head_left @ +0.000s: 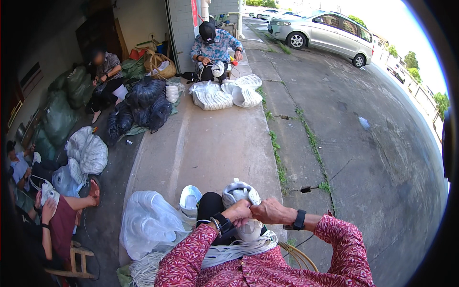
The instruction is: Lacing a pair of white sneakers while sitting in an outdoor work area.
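A white shoe (pixel 242 190) rests on my lap, its padded collar away from me and its toe nearer. Above it my left hand (pixel 237 212) and my right hand (pixel 270 211) meet, both closed in a pinch with the knuckles almost touching. Whatever the fingers grip is too small or hidden to make out. Across my lap lies a bundle of white shoelaces (pixel 239 250), just below the hands. Beside my left knee stands another white shoe (pixel 190 197), its opening upward.
Left of me sit a clear plastic bag (pixel 148 217) and more laces (pixel 146 270). A co-worker (pixel 215 45) handles a white shoe behind stacked white shoes (pixel 210 95). Other people sit at left near black bags (pixel 143 103). A step edge (pixel 272 158) runs on my right.
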### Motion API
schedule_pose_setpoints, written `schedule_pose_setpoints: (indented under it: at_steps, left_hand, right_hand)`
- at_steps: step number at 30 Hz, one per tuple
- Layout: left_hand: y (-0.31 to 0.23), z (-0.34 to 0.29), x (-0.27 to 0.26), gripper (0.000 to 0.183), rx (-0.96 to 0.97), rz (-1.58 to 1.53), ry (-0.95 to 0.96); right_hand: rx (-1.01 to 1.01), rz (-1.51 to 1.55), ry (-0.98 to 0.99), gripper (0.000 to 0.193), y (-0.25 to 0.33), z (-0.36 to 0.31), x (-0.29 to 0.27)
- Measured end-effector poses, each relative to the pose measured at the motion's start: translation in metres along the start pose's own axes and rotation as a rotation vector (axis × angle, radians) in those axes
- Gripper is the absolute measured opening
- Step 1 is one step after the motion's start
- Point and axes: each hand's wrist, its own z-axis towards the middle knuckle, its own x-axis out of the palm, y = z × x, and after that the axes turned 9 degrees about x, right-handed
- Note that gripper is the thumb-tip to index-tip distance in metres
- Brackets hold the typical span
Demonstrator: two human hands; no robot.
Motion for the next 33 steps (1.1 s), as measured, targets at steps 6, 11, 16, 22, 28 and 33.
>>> schedule_pose_setpoints:
  at_steps: [6,11,16,22,28,33]
  left_hand:
    - [0.003,0.0,-0.001,0.021,0.041,0.042,0.026]
    - [0.009,-0.009,0.014,0.018,0.143,0.277,-0.134]
    - [0.028,-0.037,-0.024,0.011,0.452,0.712,-0.884]
    - [0.05,-0.101,-0.089,0.008,0.215,0.197,-1.061]
    - [0.006,-0.119,-0.037,0.017,0.367,-0.584,-0.438]
    - [-0.009,-0.111,-0.034,0.019,0.41,-0.724,-0.363]
  right_hand:
    - [0.001,0.04,-0.055,0.015,-0.001,-0.004,0.003]
    - [0.012,0.084,-0.054,0.016,-0.001,-0.006,0.005]
    - [0.022,0.079,-0.066,0.017,-0.006,-0.007,0.014]
    - [0.086,0.251,-0.089,0.016,0.006,0.014,0.001]
    - [0.092,1.197,-0.103,0.022,0.043,0.035,-0.036]
    - [0.15,1.199,0.072,0.019,0.053,0.022,-0.043]
